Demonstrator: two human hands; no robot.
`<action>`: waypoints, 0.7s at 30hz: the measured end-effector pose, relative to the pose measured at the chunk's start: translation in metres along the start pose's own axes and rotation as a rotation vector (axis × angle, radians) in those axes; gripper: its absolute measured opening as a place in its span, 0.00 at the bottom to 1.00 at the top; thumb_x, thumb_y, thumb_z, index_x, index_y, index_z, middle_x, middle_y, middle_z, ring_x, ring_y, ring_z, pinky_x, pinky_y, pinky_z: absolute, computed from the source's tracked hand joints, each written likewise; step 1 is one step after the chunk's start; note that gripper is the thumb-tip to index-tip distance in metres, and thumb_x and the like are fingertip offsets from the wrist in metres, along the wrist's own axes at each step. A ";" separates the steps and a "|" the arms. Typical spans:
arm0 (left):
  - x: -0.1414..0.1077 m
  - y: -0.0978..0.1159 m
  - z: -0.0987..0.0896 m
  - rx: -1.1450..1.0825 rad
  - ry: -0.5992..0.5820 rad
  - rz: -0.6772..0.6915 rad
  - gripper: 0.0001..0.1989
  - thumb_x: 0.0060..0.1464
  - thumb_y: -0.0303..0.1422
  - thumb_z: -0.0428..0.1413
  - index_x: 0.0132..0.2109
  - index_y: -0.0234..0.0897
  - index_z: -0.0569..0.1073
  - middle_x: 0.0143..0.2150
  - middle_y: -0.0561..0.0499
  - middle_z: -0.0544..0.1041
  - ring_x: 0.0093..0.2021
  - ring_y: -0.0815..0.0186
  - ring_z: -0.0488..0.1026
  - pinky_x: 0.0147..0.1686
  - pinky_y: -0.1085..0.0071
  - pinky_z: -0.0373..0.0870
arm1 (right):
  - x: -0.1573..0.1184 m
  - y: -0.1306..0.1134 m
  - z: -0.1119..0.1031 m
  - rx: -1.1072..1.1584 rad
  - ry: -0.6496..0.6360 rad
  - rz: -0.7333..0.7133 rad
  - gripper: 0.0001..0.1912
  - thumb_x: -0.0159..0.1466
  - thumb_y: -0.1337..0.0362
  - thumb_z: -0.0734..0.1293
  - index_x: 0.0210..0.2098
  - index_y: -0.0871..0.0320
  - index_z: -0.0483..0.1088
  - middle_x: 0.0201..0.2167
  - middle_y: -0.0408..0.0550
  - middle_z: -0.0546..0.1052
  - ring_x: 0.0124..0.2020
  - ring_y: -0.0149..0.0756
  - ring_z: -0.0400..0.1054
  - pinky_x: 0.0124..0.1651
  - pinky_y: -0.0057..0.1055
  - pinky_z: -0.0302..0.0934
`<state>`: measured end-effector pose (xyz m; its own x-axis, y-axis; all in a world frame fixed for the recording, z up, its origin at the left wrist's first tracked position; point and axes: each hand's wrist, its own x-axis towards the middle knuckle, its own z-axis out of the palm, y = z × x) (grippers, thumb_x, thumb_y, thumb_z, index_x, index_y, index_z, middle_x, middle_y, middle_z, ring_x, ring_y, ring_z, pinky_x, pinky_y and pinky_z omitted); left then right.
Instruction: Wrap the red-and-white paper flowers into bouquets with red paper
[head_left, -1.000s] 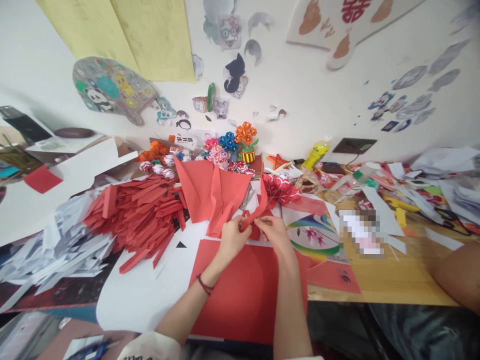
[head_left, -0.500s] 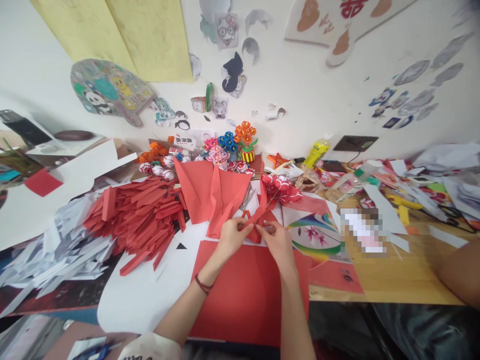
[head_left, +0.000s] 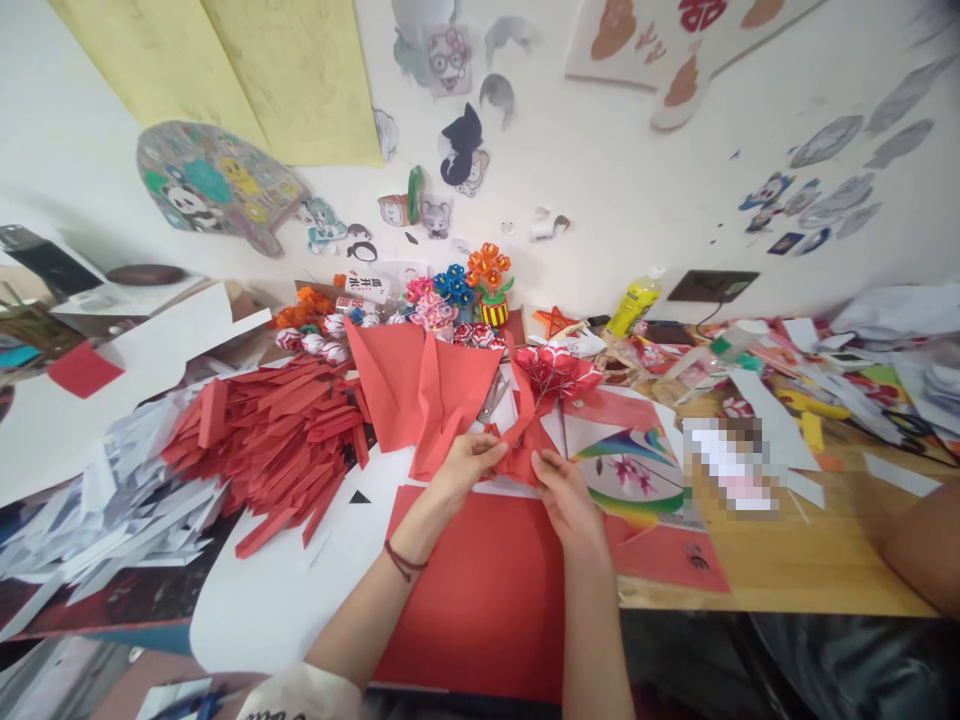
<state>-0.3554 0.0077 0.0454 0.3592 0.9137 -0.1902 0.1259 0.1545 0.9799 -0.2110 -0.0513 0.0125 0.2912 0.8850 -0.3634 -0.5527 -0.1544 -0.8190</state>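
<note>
My left hand (head_left: 466, 468) pinches the lower end of a folded sheet of red wrapping paper (head_left: 519, 446). At that sheet's right edge, my right hand (head_left: 570, 498) grips it with thumb and fingers. A bunch of red-and-white flowers (head_left: 559, 372) on thin stems leans out of the wrap to the upper right. Left of it stand more pleated red paper sheets (head_left: 390, 385). Scissors (head_left: 491, 405) with orange handles lie just beyond my left hand. Below both hands a flat red sheet (head_left: 472, 590) covers the table's front edge.
Folded red paper strips (head_left: 270, 440) and white paper strips (head_left: 127, 500) lie heaped at left. Small craft flowers (head_left: 491, 270) and a yellow bottle (head_left: 634, 303) stand by the wall. Paper scraps clutter the wooden table (head_left: 825, 560) at right, where another person's arm (head_left: 919, 545) rests.
My right hand has shifted slightly right and down along the red paper, and the hands are farther apart. The paper's lower part has spread between them.
</note>
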 end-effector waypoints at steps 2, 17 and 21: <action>0.001 0.000 0.001 0.078 0.005 0.024 0.18 0.50 0.47 0.56 0.29 0.34 0.72 0.21 0.54 0.68 0.20 0.71 0.65 0.23 0.73 0.63 | 0.002 0.003 -0.001 -0.014 0.010 -0.033 0.18 0.43 0.59 0.78 0.29 0.58 0.72 0.25 0.40 0.75 0.27 0.28 0.67 0.32 0.26 0.61; -0.004 0.003 -0.008 -0.230 -0.123 -0.192 0.15 0.41 0.39 0.65 0.24 0.33 0.71 0.22 0.52 0.70 0.22 0.72 0.66 0.26 0.72 0.63 | 0.012 -0.005 0.018 0.036 -0.095 0.005 0.17 0.45 0.54 0.76 0.27 0.58 0.73 0.27 0.46 0.78 0.31 0.37 0.73 0.32 0.30 0.66; -0.003 -0.003 -0.008 -0.276 -0.160 -0.204 0.15 0.41 0.41 0.65 0.27 0.33 0.72 0.25 0.51 0.71 0.24 0.72 0.67 0.28 0.72 0.65 | 0.014 -0.006 0.017 0.018 -0.119 0.031 0.17 0.45 0.54 0.77 0.26 0.59 0.74 0.25 0.47 0.78 0.31 0.38 0.74 0.32 0.31 0.66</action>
<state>-0.3644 0.0073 0.0440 0.4950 0.7869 -0.3686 -0.0367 0.4428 0.8959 -0.2168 -0.0305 0.0195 0.1795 0.9261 -0.3319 -0.5745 -0.1753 -0.7995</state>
